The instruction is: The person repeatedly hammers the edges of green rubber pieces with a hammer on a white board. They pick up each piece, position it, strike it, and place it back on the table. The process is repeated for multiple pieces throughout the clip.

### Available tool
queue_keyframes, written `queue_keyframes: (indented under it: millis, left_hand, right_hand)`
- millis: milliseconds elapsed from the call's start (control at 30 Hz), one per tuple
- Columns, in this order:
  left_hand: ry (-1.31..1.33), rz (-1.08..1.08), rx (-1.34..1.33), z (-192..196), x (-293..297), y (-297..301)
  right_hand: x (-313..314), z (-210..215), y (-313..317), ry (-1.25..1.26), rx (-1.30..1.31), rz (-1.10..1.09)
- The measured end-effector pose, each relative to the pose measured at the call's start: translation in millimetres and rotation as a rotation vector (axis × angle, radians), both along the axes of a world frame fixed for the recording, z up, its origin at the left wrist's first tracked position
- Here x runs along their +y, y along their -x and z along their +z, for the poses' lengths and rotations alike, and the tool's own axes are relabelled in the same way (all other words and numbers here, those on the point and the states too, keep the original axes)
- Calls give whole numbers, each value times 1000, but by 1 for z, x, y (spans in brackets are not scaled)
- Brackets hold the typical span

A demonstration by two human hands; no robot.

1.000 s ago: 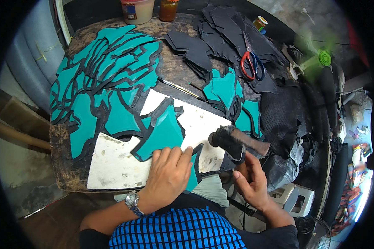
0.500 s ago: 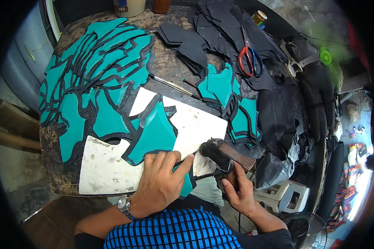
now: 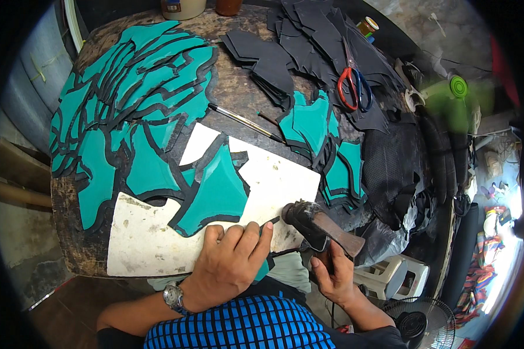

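My left hand (image 3: 227, 264) presses flat on a teal piece with black edging (image 3: 263, 269) at the near edge of a white board (image 3: 145, 244). My right hand (image 3: 332, 276) grips the wooden handle of a dark hammer (image 3: 317, 224), whose head rests on the board just right of my left fingers. Another teal piece with black border (image 3: 212, 195) lies on the board beyond my left hand.
Many teal and black cut pieces (image 3: 128, 110) cover the left of the round worktable. Black pieces (image 3: 308, 41), red-handled scissors (image 3: 352, 87) and a thin brush (image 3: 244, 122) lie further back. A white plastic stool (image 3: 390, 276) and a floor fan (image 3: 416, 326) stand at lower right.
The hammer head has come down toward the board beside my left fingers. My left hand stays pressed on the teal piece.
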State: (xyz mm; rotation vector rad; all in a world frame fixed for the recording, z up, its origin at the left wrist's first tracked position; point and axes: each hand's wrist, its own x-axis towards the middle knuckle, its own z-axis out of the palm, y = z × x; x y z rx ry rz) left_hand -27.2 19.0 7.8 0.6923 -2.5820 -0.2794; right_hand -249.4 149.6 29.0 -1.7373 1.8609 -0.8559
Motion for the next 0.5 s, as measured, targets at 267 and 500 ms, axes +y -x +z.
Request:
queue_keyframes:
  millis: [267, 500]
  left_hand:
    - [28, 11, 14, -1, 1, 1]
    - [-41, 4, 39, -5, 3, -1]
  right_hand:
    - [-10, -1, 2, -10, 35, 103]
    - [-8, 5, -2, -158, -1, 43]
